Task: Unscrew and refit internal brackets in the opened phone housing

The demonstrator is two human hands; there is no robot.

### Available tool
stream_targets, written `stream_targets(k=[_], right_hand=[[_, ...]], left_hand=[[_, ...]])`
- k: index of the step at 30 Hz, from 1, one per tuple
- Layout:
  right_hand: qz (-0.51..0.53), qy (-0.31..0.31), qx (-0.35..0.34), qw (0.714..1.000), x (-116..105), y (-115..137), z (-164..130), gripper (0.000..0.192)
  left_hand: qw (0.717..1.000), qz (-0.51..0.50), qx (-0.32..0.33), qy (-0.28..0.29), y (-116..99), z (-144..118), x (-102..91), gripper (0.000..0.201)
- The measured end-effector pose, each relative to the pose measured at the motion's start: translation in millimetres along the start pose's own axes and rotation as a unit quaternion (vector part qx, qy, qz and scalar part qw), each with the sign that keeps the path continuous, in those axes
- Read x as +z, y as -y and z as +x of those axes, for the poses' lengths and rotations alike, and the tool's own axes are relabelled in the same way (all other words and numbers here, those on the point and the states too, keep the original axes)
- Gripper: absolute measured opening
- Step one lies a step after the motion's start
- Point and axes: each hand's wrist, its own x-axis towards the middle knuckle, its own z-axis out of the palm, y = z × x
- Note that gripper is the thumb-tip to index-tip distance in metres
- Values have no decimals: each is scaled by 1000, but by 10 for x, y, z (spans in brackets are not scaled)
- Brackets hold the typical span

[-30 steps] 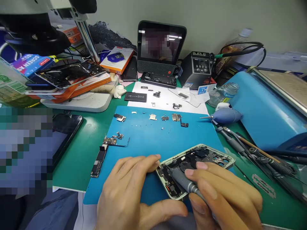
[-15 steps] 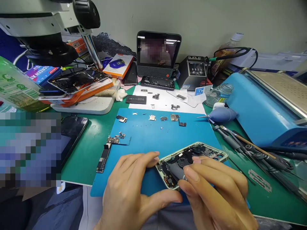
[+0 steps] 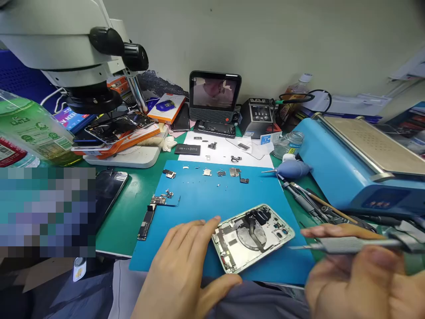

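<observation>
Bare blue mat (image 3: 212, 195) mid-bench, small parts (image 3: 221, 173) along far edge, tools (image 3: 308, 199) crowding right

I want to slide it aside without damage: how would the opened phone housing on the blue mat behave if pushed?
The phone housing looks stiff and lies flat, so it would likely slide, not tip. Its exposed internal parts seem fragile. The left hand touches its edge; the blue mat probably grips somewhat.

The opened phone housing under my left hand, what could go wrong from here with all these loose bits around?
1. The left hand steadies the opened phone housing only at one corner; it might slide on the blue mat.
2. The right hand holds a screwdriver with its tip pointing at the housing; a slip could scratch exposed parts.
3. Small removed parts lie loose on the mat; a sleeve could scatter them.
</observation>
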Motion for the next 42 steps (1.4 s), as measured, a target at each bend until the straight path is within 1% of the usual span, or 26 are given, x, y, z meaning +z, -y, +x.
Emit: stream_targets(k=[3, 5, 7, 8, 9, 11, 13, 15, 16, 18, 21, 24, 25, 27, 30, 32, 34, 35, 36, 38, 40, 42], right_hand=[[60, -40, 111, 991, -166, -172, 99, 58], [103, -74, 177, 976, -237, -273, 150, 58], [139, -113, 232, 956, -262, -342, 175, 55], [148, -122, 255, 947, -262, -364, 176, 55], [150, -123, 276, 941, -258, -383, 173, 57], [132, -101, 314, 935, -253, -418, 156, 64], [82, -51, 328, 940, -263, -466, 141, 70], [13, -9, 316, 949, -279, -523, 137, 71], [-24, 10, 296, 955, -284, -550, 138, 71], [-78, 35, 234, 968, -284, -594, 144, 65], [-127, 45, 121, 984, -254, -625, 149, 48], [-177, 43, 4, 983, -208, -645, 143, 41], [-188, 46, -24, 981, -192, -654, 138, 41], [-201, 59, -59, 976, -165, -675, 124, 41], [-216, 75, -70, 971, -144, -701, 98, 44], [-222, 81, -66, 970, -138, -704, 86, 46], [-223, 90, -56, 969, -134, -692, 84, 47], [-223, 94, -51, 969, -131, -681, 85, 48], [-223, 98, -45, 969, -126, -669, 87, 49], [-226, 108, -33, 968, -116, -642, 93, 53], [-235, 116, -21, 965, -108, -617, 99, 58], [-242, 123, -15, 962, -103, -597, 106, 62]], left_hand=[[999, 43, -1, 32, -38, -58, 45, 73], [998, 59, -7, 37, -66, -63, 87, 83], [997, 71, -5, 33, -96, -38, 131, 94], [996, 78, 1, 33, -110, -18, 151, 98], [996, 83, 8, 34, -120, 3, 168, 99], [995, 85, 20, 47, -122, 33, 185, 96], [995, 72, 20, 61, -92, 30, 167, 90], [996, 61, 5, 65, -37, -11, 111, 90], [996, 62, -7, 62, -4, -43, 73, 91], [995, 74, -37, 53, 62, -122, -7, 93], [991, 104, -75, 23, 133, -247, -82, 90], [986, 127, -106, -17, 137, -336, -63, 87], [984, 135, -116, -27, 120, -351, -40, 87], [979, 157, -128, -33, 62, -357, 17, 87], [969, 206, -128, -38, -50, -324, 72, 98], [970, 211, -119, -28, -107, -297, 58, 115], [981, 174, -88, 11, -138, -284, 3, 129], [985, 152, -70, 35, -146, -282, -33, 132], [988, 135, -56, 55, -151, -283, -70, 131], [988, 124, -50, 79, -161, -290, -132, 120], [986, 127, -61, 90, -176, -299, -169, 108], [986, 122, -62, 99, -193, -307, -179, 104]])
